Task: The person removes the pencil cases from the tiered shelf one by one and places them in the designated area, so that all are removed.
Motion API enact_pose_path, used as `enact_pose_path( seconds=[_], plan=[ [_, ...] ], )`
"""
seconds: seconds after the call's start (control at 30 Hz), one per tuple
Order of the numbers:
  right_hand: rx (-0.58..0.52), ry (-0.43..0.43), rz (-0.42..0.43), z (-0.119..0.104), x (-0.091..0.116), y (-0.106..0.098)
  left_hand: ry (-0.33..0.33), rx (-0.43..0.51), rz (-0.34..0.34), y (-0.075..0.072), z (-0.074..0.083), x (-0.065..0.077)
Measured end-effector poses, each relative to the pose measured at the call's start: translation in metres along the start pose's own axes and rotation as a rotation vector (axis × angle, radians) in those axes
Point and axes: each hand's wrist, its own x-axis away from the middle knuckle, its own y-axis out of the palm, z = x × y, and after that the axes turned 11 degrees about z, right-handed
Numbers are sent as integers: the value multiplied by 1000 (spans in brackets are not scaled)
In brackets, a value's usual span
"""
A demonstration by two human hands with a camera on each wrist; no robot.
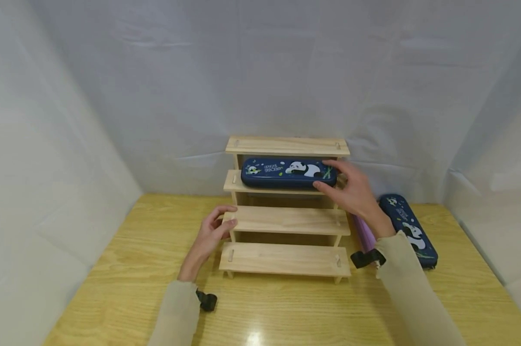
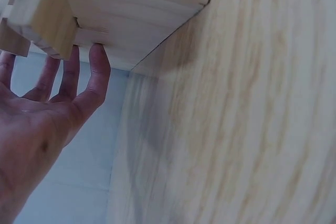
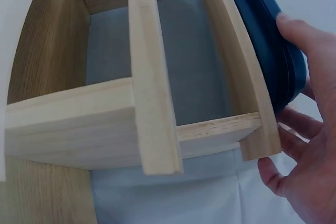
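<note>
A light wooden stepped rack [image 1: 286, 219] with several tiers stands on the table. On its second tier from the top lies a navy pencil case [image 1: 269, 180] with a panda print, lengthwise along the board. My right hand [image 1: 356, 190] grips the case's right end, thumb at the front edge and fingers at the back. In the right wrist view, that hand [image 3: 315, 103] has its thumb against the blue case [image 3: 268, 40], with lower fingertips by the board's end. My left hand [image 1: 209, 233] holds the left end of a lower tier; its fingertips meet the side panel [image 2: 126, 19] in the left wrist view.
Right of the rack, another navy panda pencil case [image 1: 401, 216] lies slanted on the table [image 1: 126, 288]. A purple object [image 1: 363, 233] sits beside it, partly hidden by my right wrist. Pale cloth walls [image 1: 286, 72] close in the back and both sides.
</note>
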Motion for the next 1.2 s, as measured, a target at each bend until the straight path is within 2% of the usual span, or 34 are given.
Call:
enact_pose_path(
  seconds=[0.3,0.53,0.67,0.87,1.2],
  plan=[
    [-84,49,-84,-6,4,-8,5,4,0,-1,-2,-1],
    [35,42,-140,-10,7,-13,-2,1,3,-1,-2,0],
    [21,35,-126,-11,12,-13,-5,-12,16,0,-1,-1],
    [-30,-37,-47,-9,20,-10,-10,-38,31,1,0,-1],
    [-19,-73,-40,-6,29,-10,-7,-31,33,2,-1,-2]
  ],
)
